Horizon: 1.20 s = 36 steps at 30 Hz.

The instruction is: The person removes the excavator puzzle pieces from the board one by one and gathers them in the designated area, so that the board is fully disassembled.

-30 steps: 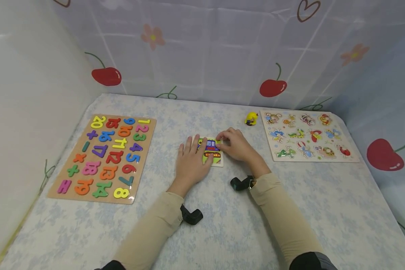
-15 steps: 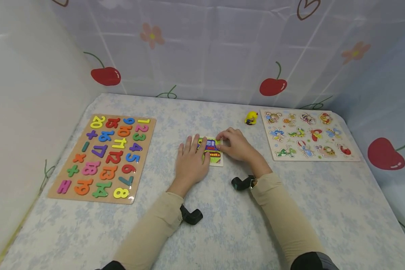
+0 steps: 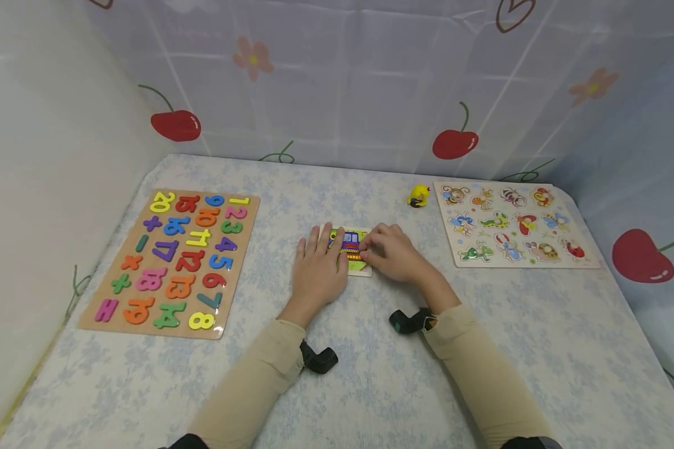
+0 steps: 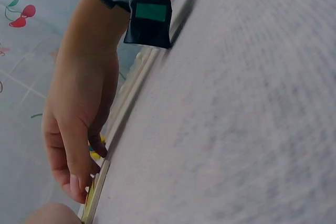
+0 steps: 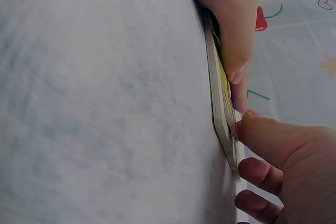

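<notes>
The small truck puzzle (image 3: 352,254) lies mid-tabletop (image 3: 359,374), well in from the far edge. The left hand (image 3: 319,268) is flat on it, fingers straight; the right hand (image 3: 394,252) pinches its right side. Press flat but softly, and move the pinch slowly so nothing jumps. Along the left edge, a board (image 3: 161,298) has numbers (image 3: 190,261) up to 20. I can't read any brand.

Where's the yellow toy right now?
Head view: the yellow toy sits right of centre near the far edge of the table, just left of the insect board.
</notes>
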Motion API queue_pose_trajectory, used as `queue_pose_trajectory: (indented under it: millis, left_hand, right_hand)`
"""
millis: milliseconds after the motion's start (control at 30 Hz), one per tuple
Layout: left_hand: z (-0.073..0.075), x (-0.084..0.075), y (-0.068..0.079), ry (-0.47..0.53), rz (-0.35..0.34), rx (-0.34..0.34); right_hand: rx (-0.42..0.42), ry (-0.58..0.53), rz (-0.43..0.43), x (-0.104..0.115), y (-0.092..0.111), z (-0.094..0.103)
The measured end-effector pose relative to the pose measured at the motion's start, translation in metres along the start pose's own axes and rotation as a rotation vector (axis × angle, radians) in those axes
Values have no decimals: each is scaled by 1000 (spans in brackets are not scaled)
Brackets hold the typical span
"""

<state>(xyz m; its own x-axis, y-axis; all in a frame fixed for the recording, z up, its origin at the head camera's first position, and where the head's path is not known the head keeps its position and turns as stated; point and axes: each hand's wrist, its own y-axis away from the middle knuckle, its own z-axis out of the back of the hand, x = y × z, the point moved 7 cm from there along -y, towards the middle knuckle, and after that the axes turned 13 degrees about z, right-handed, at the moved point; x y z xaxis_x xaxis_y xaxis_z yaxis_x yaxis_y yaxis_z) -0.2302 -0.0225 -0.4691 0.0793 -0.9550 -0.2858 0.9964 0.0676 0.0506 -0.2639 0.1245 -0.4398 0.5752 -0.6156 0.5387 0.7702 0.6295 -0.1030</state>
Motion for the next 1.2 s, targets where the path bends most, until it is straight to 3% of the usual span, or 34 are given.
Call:
queue_pose_trajectory:
  millis: [433,767,933,1200]
  left_hand:
    - [0,0,0,5,9,22]
    - [-1,2,0,-21,7,18]
    - [1,1,2,-13,2,4]
    - [5,1,5,25,3,5]
  right_hand:
    - [-34,-55,-4,5,5,-5]
    - [-64,-262,-14,5,5,-7]
    - [-117,-323,-62,-2,8,1]
    - [-160,-311,-174,-21,16,18]
